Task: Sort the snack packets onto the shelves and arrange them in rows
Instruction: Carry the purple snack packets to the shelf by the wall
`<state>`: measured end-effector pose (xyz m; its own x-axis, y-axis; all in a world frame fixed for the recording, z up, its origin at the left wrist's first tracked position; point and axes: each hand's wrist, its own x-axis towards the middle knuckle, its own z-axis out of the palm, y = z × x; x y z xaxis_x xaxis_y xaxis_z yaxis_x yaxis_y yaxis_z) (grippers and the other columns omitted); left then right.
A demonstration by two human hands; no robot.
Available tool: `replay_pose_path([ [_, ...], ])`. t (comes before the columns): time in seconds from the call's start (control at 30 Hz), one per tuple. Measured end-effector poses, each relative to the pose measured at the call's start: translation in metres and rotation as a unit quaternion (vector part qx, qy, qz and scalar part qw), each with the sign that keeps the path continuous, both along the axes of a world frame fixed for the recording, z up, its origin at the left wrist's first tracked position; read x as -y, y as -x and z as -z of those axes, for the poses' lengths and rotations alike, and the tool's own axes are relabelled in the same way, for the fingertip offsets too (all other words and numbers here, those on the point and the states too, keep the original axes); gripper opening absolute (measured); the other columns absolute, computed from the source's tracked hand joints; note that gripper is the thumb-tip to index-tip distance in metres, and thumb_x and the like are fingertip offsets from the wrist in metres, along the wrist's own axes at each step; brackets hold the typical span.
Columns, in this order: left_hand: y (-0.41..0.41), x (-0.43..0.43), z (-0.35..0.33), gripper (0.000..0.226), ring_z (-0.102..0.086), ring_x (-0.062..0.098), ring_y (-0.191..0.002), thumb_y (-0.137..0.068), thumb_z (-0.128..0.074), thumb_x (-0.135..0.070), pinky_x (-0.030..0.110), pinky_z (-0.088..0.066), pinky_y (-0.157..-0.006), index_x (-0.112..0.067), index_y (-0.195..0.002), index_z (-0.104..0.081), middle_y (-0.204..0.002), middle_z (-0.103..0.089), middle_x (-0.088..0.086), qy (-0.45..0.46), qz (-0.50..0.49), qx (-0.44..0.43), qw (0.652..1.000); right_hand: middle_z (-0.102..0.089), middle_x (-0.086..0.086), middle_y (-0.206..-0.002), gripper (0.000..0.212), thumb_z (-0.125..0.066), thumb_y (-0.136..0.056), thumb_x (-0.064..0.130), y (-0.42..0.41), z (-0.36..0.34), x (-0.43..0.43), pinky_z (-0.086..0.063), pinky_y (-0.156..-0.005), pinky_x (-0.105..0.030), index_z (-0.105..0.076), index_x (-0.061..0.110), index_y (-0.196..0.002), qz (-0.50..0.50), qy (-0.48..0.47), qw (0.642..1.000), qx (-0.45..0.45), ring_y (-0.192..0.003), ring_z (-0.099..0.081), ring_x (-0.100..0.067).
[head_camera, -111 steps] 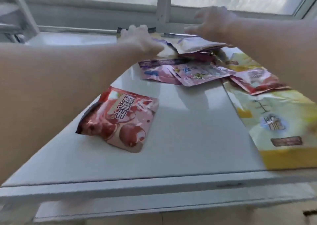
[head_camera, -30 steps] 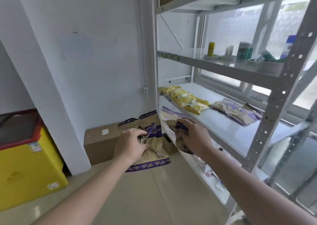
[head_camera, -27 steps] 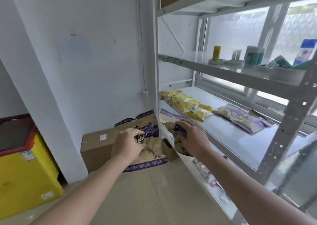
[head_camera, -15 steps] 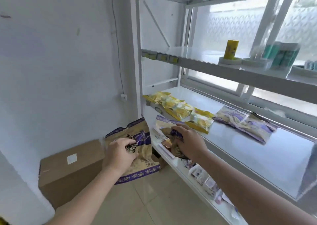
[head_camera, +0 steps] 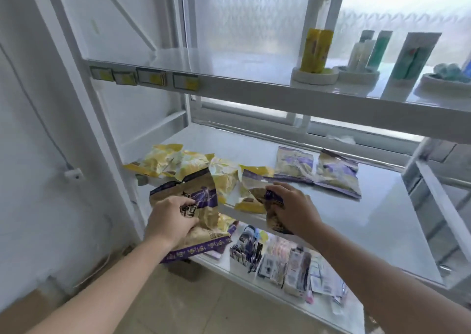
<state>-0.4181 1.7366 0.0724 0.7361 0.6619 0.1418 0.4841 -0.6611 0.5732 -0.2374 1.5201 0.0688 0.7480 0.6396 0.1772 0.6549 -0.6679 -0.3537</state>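
Observation:
My left hand (head_camera: 171, 220) grips a large tan packet with purple bands (head_camera: 204, 219), held just in front of the white middle shelf (head_camera: 369, 219). My right hand (head_camera: 293, 210) grips a smaller tan and purple packet (head_camera: 256, 189) over that shelf's front edge. On the shelf lie several yellow packets (head_camera: 175, 161) in a row at the left. Two pale packets with purple print (head_camera: 318, 172) lie behind my right hand.
The upper shelf (head_camera: 229, 79) carries a yellow tube (head_camera: 316, 50), green and white tubes and round dishes. The lower shelf (head_camera: 254, 277) holds several small packets (head_camera: 288, 265). A white wall stands at the left, a window behind, tiled floor below.
The view has closed in on the shelves. Both hands, each still holding its packet, have come up to the middle shelf's front edge.

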Motion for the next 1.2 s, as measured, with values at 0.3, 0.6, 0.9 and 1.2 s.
replay_pose_path([
  [0.3,-0.212,-0.125,0.031,0.043,-0.061,0.02,-0.109,-0.07,-0.084,-0.025,0.024,-0.043,-0.09,-0.023,-0.111,-0.072,-0.118,-0.068,0.002,-0.013,0.11,0.007,0.994,-0.057,-0.001,-0.135,0.048,-0.062,-0.082,0.013,-0.174,0.043,-0.117,-0.049,-0.089,-0.042,-0.058,0.022,-0.13,0.044,-0.001,0.998,0.051,-0.115,-0.057,-0.031],
  [0.6,-0.37,-0.206,0.07,0.047,-0.057,0.012,-0.102,-0.072,-0.082,-0.025,0.02,-0.042,-0.082,-0.023,-0.117,-0.069,-0.123,-0.065,-0.001,-0.047,0.176,0.033,0.983,-0.064,-0.015,-0.118,0.036,-0.058,-0.085,0.018,-0.277,0.095,-0.226,-0.047,-0.08,-0.038,-0.063,0.021,-0.121,0.118,0.044,0.983,0.132,-0.102,-0.06,-0.038],
  [0.9,-0.437,-0.218,0.135,0.047,-0.058,0.017,-0.113,-0.072,-0.081,-0.034,0.025,-0.045,-0.09,-0.026,-0.117,-0.069,-0.124,-0.065,-0.004,-0.103,0.226,-0.011,0.969,-0.061,-0.012,-0.123,0.042,-0.057,-0.083,0.028,-0.308,0.142,-0.252,-0.047,-0.081,-0.037,-0.058,0.028,-0.124,0.164,0.112,0.973,0.12,-0.108,-0.058,-0.035],
  [1.2,-0.414,-0.22,0.107,0.081,-0.047,0.031,-0.128,-0.074,-0.052,-0.078,0.042,-0.046,-0.097,-0.032,-0.141,-0.045,-0.143,-0.051,0.003,-0.146,0.2,-0.047,0.968,-0.05,-0.008,-0.139,0.073,-0.047,-0.085,0.069,-0.29,0.108,-0.23,-0.044,-0.095,-0.043,-0.04,0.025,-0.143,0.17,0.111,0.973,0.112,-0.122,-0.051,-0.031],
])
